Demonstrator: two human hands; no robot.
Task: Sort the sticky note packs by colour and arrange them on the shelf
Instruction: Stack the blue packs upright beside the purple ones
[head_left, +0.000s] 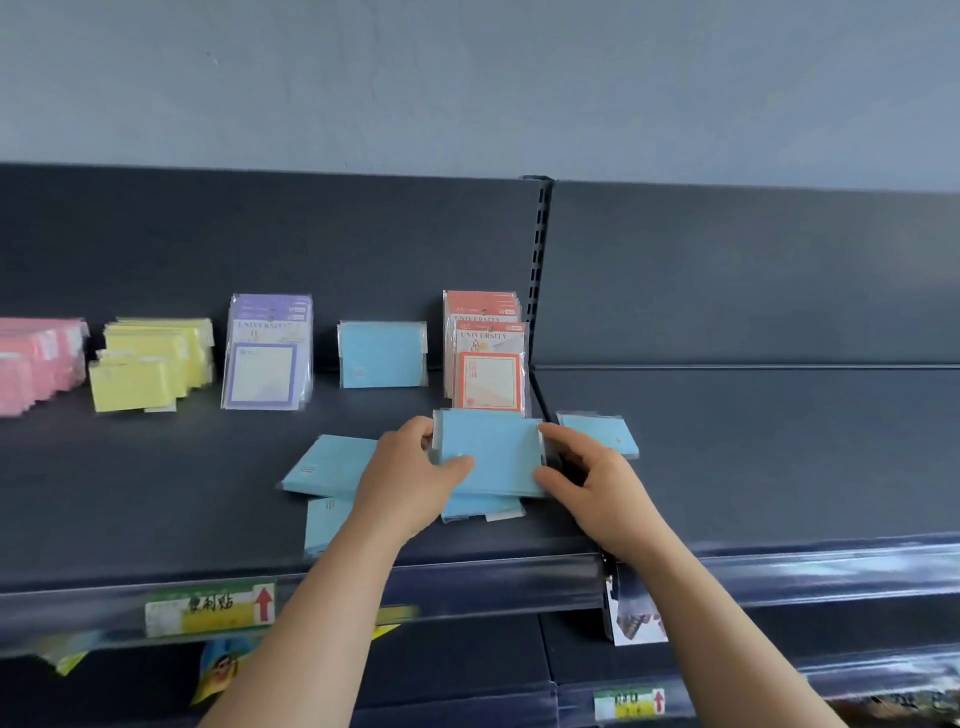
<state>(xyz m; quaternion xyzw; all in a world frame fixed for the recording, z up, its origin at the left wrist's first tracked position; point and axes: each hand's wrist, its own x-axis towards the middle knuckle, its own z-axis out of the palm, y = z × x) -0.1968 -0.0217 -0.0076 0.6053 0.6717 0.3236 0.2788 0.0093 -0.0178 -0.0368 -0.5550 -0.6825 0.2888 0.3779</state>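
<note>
On the shelf (727, 441), blue packs (493, 447) between left hand (410, 478) and right hand (597, 478)

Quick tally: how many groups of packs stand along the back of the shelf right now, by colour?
Pink group: 1
Yellow group: 1
Purple group: 1
Blue group: 1
Orange group: 1
Total: 5

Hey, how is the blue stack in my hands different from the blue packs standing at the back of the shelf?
The held stack is pinched between left hand and right hand near the front of the shelf; the back packs stand untouched against the rear panel. The held stack sits before the orange packs; the back packs stand between those and the purple packs. Both are light blue.
</note>
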